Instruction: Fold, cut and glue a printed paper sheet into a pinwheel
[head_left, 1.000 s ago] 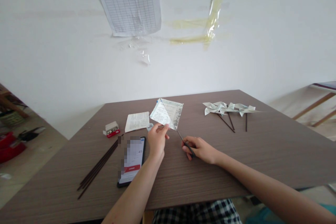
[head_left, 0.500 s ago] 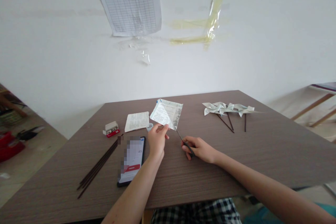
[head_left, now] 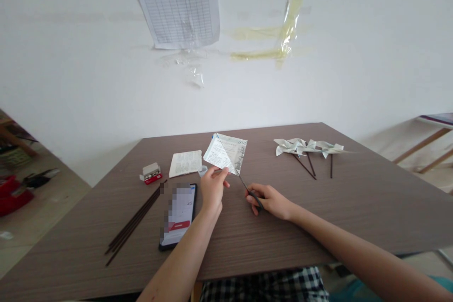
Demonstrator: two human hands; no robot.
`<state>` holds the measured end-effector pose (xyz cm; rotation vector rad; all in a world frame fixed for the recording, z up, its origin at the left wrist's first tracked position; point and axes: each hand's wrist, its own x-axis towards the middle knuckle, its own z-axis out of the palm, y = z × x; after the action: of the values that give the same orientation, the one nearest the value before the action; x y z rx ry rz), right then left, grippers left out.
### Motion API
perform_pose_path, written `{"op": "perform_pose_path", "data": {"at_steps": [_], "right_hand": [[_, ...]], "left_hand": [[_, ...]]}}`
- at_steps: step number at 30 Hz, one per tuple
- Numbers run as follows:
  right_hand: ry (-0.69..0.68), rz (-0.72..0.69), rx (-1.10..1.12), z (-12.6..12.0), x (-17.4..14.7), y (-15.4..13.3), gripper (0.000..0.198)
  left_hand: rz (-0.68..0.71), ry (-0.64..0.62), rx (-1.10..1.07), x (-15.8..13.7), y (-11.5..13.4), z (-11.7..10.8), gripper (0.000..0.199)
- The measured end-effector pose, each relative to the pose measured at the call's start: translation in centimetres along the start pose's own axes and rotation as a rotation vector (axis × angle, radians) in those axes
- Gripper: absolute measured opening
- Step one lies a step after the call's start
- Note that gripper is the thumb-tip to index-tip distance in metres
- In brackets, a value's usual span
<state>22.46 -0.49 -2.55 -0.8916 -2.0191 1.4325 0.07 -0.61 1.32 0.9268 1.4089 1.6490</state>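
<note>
Paper square (head_left: 233, 148): held out over the table (head_left: 371, 198), toward the far edge; covered in print and crossed by a diagonal line — crease or cut, impossible to tell.
Scissors (head_left: 256, 198): angled up to the lower right corner of the square, in line with the diagonal; spread of the blades too fine to make out.
Left hand (head_left: 212, 189): pinched on the near edge of the square, close beside the blades.
Right hand (head_left: 268, 201): curled around the dark handles, fingers drawn in.
Cut: apparently in hand, running inward from the corner along the diagonal.
Next squeeze: likely to call for a taut sheet, blades true to the line and left fingertips clear of the edge.
Left of the square: printed paper sheets (head_left: 186, 163), with a small pale item (head_left: 203, 171) at the near right corner.
Farther left: a small red-and-white box (head_left: 151, 173), dark sticks (head_left: 132, 224) and a lit phone (head_left: 179, 217).
Well to the right: paper pinwheels (head_left: 300, 145) on dark stems.
Wall (head_left: 106, 80): hung with a gridded sheet (head_left: 179, 14) — yellowed tape (head_left: 255, 55) alongside.
</note>
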Motion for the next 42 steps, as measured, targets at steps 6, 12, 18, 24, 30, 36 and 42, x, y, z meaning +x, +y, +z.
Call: {"op": "perform_pose_path", "data": {"at_steps": [6,12,18,24,30,36,42], "right_hand": [[0.002,0.009,0.005,0.04,-0.01,0.15,0.039],[-0.005,0.020,-0.016,0.00,-0.09,-0.21,0.044],[-0.006,0.013,-0.007,0.11,-0.03,-0.09,0.043],[-0.013,0.027,-0.008,0.09,0.02,0.13,0.042],[-0.010,0.019,0.002,0.11,-0.03,-0.04,0.041],[-0.006,0.032,-0.025,0.03,-0.03,-0.13,0.037],[-0.002,0.025,-0.005,0.02,-0.07,0.02,0.039]], "left_hand": [[-0.020,-0.010,-0.021,-0.02,0.06,-0.07,0.033],[-0.035,-0.006,-0.013,-0.18,0.32,0.11,0.028],[-0.045,-0.002,-0.021,-0.25,0.44,0.20,0.028],[-0.046,-0.007,-0.021,-0.19,0.29,0.15,0.033],[-0.036,-0.026,-0.032,-0.21,0.15,0.08,0.032],[-0.046,-0.034,-0.001,-0.19,0.10,0.11,0.035],[-0.042,-0.023,-0.037,-0.23,0.19,0.24,0.035]]}}
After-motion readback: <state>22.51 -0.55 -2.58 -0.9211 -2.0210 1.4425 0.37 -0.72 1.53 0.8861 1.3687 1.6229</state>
